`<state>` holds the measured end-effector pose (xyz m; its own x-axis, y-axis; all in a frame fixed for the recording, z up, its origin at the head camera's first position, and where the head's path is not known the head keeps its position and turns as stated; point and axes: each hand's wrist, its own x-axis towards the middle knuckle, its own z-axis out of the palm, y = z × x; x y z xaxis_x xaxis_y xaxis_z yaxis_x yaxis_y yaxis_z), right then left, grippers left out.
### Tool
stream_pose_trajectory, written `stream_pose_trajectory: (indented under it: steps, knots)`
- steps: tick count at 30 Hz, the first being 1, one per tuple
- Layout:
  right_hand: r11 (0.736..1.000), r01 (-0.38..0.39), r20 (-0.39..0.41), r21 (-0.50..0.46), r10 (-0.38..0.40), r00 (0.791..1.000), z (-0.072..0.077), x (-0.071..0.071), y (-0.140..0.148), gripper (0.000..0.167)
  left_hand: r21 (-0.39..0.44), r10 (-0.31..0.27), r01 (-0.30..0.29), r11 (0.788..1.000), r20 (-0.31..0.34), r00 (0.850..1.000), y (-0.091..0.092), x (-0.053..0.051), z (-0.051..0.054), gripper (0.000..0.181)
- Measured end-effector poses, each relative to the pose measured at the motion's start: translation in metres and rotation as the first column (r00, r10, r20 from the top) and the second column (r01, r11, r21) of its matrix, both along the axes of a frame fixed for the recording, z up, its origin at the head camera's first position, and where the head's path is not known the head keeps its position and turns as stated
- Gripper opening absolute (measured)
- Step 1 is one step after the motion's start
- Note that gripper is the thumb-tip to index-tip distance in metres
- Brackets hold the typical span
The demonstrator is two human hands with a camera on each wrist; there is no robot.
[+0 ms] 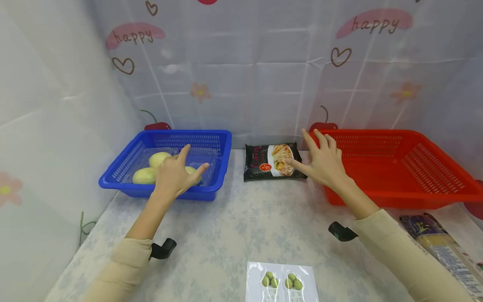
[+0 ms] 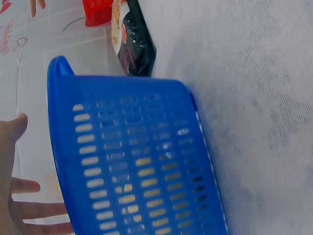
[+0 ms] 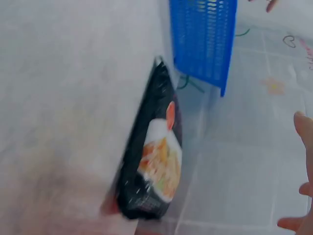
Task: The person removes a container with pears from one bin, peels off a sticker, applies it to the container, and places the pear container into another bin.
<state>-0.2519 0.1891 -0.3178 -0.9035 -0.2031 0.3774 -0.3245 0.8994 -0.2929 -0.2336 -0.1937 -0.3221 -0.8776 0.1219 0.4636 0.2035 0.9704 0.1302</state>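
Above the blue basket (image 1: 222, 167) my left hand (image 1: 174, 172) hangs with fingers spread, over pale green round items (image 1: 144, 175) in clear packaging. In the left wrist view the left hand (image 2: 19, 196) shows beside the basket's rim (image 2: 61, 147). A black packet with a noodle picture (image 1: 256, 165) lies between the two baskets. My right hand (image 1: 326, 163) is spread between that packet and the red basket (image 1: 377, 195), holding nothing. The right wrist view shows the packet (image 3: 142, 191) and, at the right edge, part of the right hand (image 3: 305, 176).
A sheet with pictures of green fruit (image 1: 281, 281) lies at the table's front middle. Another package (image 1: 445, 247) lies at the right, below the red basket and partly behind the right sleeve. A printed curtain (image 1: 264, 84) hangs behind the baskets.
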Motion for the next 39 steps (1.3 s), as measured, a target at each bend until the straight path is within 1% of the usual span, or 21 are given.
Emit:
stream_pose_trajectory:
  steps: [2,4,6,8,10,13,15,18,21,23,25,26,28,31,32,34,35,37,39]
  knots:
    - [0.994,-0.091,0.048,-0.066,0.094,0.994,0.004,-0.009,-0.012,0.088,0.034,-0.001,0.001,0.999,-0.008,1.0,-0.008,0.001,0.002,0.081]
    - [0.976,-0.172,0.101,-0.133,0.186,0.977,0.007,-0.018,-0.026,0.085,0.042,0.004,-0.005,0.999,0.02,1.0,-0.016,0.002,0.005,0.076]
    - [0.954,-0.227,0.15,-0.198,0.258,0.954,0.01,-0.027,-0.042,0.083,0.037,0.006,-0.009,0.999,0.075,0.997,-0.026,0.002,0.006,0.07]
    - [0.932,-0.259,0.174,-0.252,0.307,0.936,0.011,-0.035,-0.059,0.079,0.043,-0.002,-0.004,0.999,0.135,0.991,-0.036,0.001,0.006,0.065]
    - [0.908,-0.285,0.195,-0.307,0.353,0.915,0.012,-0.042,-0.076,0.076,0.089,-0.032,0.015,0.996,0.194,0.981,-0.046,0.0,0.006,0.062]
    - [0.868,-0.291,0.245,-0.403,0.409,0.879,0.013,-0.05,-0.101,0.071,0.165,-0.065,0.022,0.986,0.262,0.963,-0.058,-0.004,0.004,0.059]
    - [0.841,-0.277,0.286,-0.465,0.439,0.852,0.013,-0.053,-0.118,0.069,0.185,-0.069,0.014,0.983,0.299,0.952,-0.064,-0.006,0.003,0.059]
    - [0.801,-0.251,0.332,-0.543,0.479,0.813,0.013,-0.058,-0.142,0.067,0.169,-0.047,-0.012,0.985,0.345,0.937,-0.069,-0.01,0.001,0.06]
    - [0.753,-0.222,0.363,-0.62,0.526,0.77,0.013,-0.062,-0.163,0.066,0.159,-0.029,-0.032,0.987,0.367,0.93,-0.071,-0.013,0.0,0.06]
    - [0.74,-0.207,0.385,-0.64,0.541,0.748,0.012,-0.064,-0.176,0.066,0.158,-0.026,-0.036,0.987,0.375,0.927,-0.072,-0.015,0.001,0.06]
    - [0.734,-0.189,0.413,-0.652,0.553,0.724,0.012,-0.066,-0.187,0.066,0.148,-0.034,-0.025,0.989,0.383,0.923,-0.072,-0.017,0.002,0.059]
    - [0.738,-0.185,0.426,-0.649,0.554,0.715,0.012,-0.066,-0.192,0.066,0.141,-0.043,-0.013,0.99,0.389,0.92,-0.071,-0.018,0.002,0.059]
    - [0.759,-0.192,0.445,-0.622,0.544,0.711,0.012,-0.065,-0.201,0.066,0.128,-0.065,0.013,0.992,0.407,0.911,-0.07,-0.021,0.003,0.058]
    - [0.795,-0.216,0.463,-0.567,0.524,0.716,0.013,-0.063,-0.214,0.066,0.101,-0.085,0.044,0.994,0.446,0.891,-0.065,-0.024,0.004,0.059]
    - [0.809,-0.225,0.469,-0.543,0.514,0.718,0.014,-0.061,-0.218,0.066,0.086,-0.081,0.046,0.995,0.459,0.884,-0.063,-0.025,0.005,0.06]
    - [0.83,-0.226,0.494,-0.511,0.498,0.713,0.016,-0.058,-0.226,0.068,0.053,-0.065,0.045,0.998,0.484,0.873,-0.059,-0.027,0.006,0.062]
    - [0.84,-0.216,0.513,-0.499,0.487,0.707,0.016,-0.057,-0.229,0.069,0.034,-0.052,0.041,0.999,0.497,0.866,-0.056,-0.027,0.007,0.064]
    - [0.847,-0.182,0.556,-0.5,0.475,0.683,0.019,-0.054,-0.235,0.071,0.002,-0.021,0.024,1.0,0.525,0.851,-0.052,-0.027,0.009,0.067]
    - [0.849,-0.128,0.599,-0.513,0.461,0.655,0.02,-0.053,-0.239,0.073,-0.022,0.005,0.008,1.0,0.557,0.831,-0.048,-0.027,0.011,0.07]
